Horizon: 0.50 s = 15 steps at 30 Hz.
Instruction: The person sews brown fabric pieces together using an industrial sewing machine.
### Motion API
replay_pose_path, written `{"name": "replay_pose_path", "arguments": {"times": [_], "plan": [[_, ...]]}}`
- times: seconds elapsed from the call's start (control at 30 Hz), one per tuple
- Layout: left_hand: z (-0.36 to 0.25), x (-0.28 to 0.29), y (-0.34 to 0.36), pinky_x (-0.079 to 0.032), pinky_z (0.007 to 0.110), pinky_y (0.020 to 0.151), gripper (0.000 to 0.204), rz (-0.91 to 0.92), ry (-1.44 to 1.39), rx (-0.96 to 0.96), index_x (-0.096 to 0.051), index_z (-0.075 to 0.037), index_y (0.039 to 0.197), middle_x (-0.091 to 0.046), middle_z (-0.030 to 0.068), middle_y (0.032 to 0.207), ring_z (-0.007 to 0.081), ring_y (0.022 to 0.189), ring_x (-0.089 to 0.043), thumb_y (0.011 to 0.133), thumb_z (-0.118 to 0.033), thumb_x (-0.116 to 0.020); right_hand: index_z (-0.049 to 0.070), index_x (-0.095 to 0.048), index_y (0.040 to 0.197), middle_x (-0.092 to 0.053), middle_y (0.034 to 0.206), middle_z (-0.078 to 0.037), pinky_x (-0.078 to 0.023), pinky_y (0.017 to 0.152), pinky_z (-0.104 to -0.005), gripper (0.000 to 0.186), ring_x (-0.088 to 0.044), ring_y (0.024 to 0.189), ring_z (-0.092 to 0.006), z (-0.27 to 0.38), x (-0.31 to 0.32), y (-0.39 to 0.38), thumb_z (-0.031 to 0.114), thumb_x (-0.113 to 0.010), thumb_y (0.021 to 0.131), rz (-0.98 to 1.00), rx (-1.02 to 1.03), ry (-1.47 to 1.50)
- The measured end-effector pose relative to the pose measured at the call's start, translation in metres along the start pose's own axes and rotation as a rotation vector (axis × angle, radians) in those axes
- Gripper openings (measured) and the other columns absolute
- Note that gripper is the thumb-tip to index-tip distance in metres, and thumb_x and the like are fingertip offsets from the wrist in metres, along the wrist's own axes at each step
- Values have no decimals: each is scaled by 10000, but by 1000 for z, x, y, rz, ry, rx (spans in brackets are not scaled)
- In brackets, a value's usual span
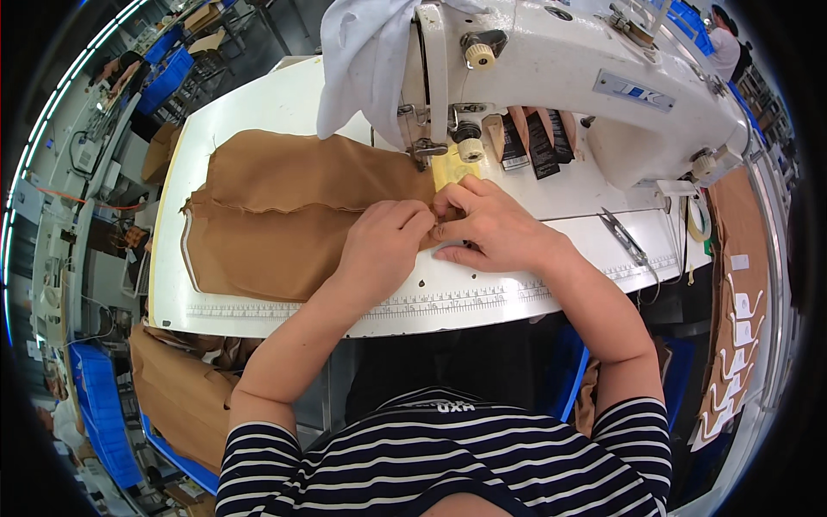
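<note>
A brown fabric piece (284, 185) with a seam along its middle lies flat on the white sewing table (258, 320), its right end near the needle area of the white sewing machine (534, 52). My left hand (383, 246) rests on that right end, fingers pinched together on the fabric edge. Right beside it, my right hand (495, 226) closes thumb and forefinger on the same edge, its other fingers curled. The fingertips of both hands nearly meet just in front of the presser foot (424, 155). What exactly lies between the fingertips is partly hidden.
Thread snips (627, 239) lie right of my right hand. Black labels (541, 142) sit under the machine arm, and pale cloth (366, 65) drapes over its head. A printed ruler (448, 302) runs along the front edge. Brown pieces with white cords (736, 327) hang at right; blue bins (102, 414) stand left.
</note>
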<state>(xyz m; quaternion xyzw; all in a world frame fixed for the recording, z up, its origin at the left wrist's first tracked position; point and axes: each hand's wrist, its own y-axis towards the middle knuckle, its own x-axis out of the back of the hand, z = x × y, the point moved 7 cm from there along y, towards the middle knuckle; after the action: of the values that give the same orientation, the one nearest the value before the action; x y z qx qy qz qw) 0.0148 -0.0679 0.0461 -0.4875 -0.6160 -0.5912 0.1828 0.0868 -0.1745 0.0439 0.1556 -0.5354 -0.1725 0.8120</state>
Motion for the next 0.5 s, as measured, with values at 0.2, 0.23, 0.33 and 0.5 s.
{"name": "replay_pose_path", "arguments": {"times": [0.2, 0.23, 0.33, 0.5], "plan": [[-4, -4, -2, -530, 392, 825, 128, 29, 57, -8, -640, -39, 918, -693, 69, 1066, 270, 939, -642, 792, -26, -663, 98, -764, 970, -612, 986, -25, -498, 821, -365, 213, -569, 934, -238, -8, 9, -5, 229, -774, 802, -8, -35, 7], [-4, -4, -2, -530, 392, 825, 128, 32, 57, -7, -640, -39, 918, -693, 69, 1066, 270, 939, -642, 792, -26, -663, 85, -763, 952, -619, 980, -27, -506, 811, -369, 202, -578, 928, -240, -8, 10, -5, 219, -773, 800, -3, -37, -3], [-7, -4, 0, -534, 394, 862, 122, 8, 96, -55, -640, -33, 906, -697, 77, 1068, 277, 974, -648, 787, -22, -664, 71, -764, 913, -625, 972, -26, -510, 806, -371, 175, -582, 924, -243, -7, 11, -5, 204, -771, 800, 12, -37, 3], [-8, -8, 0, -519, 431, 968, 114, -21, 153, -86, -623, -17, 893, -687, 105, 1064, 290, 1044, -645, 785, -8, -656, 68, -765, 866, -622, 965, -25, -503, 814, -367, 140, -569, 930, -243, -7, 11, -5, 194, -766, 803, 29, -22, 32]]}}
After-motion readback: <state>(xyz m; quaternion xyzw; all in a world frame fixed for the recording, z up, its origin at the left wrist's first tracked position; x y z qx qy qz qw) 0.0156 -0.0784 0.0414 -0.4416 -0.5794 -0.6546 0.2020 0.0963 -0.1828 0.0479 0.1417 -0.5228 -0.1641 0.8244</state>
